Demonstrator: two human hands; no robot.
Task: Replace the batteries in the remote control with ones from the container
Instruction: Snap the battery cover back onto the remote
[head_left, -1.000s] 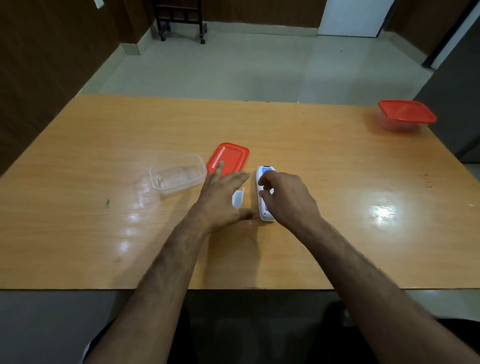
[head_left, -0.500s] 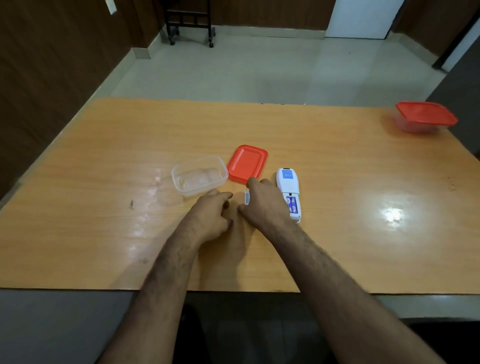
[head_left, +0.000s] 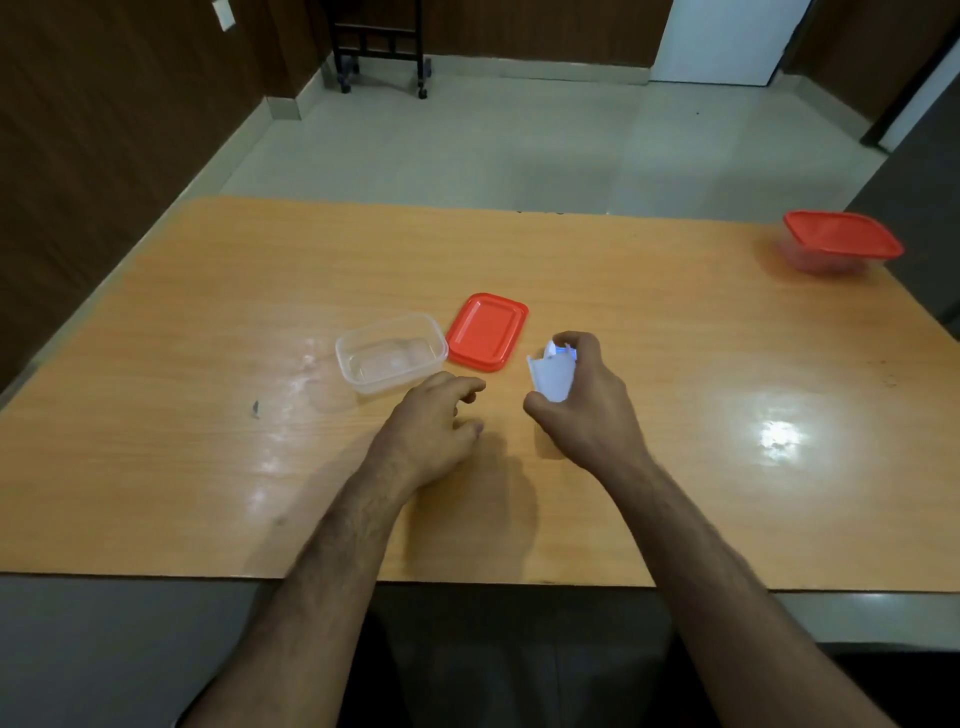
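Note:
My right hand (head_left: 595, 415) is closed around the white remote control (head_left: 553, 374) and holds it tilted just above the wooden table (head_left: 675, 332). The remote is blurred, and a bit of blue shows at its top end. I cannot make out the battery cover or the batteries. My left hand (head_left: 431, 431) rests on the table to the left of it, its fingers loosely curled with nothing visible in them. An open clear plastic container (head_left: 347, 370) stands just beyond my left hand, and its red lid (head_left: 485, 332) lies flat beside it.
A second clear container with a red lid (head_left: 841, 241) on it sits at the table's far right corner. The table's near edge runs just under my forearms. A black wheeled stand (head_left: 382, 49) is on the floor beyond the table.
My right hand has picked the remote up off the table. The small white piece that lay between my hands is no longer visible there. My left hand's fingers have loosened.

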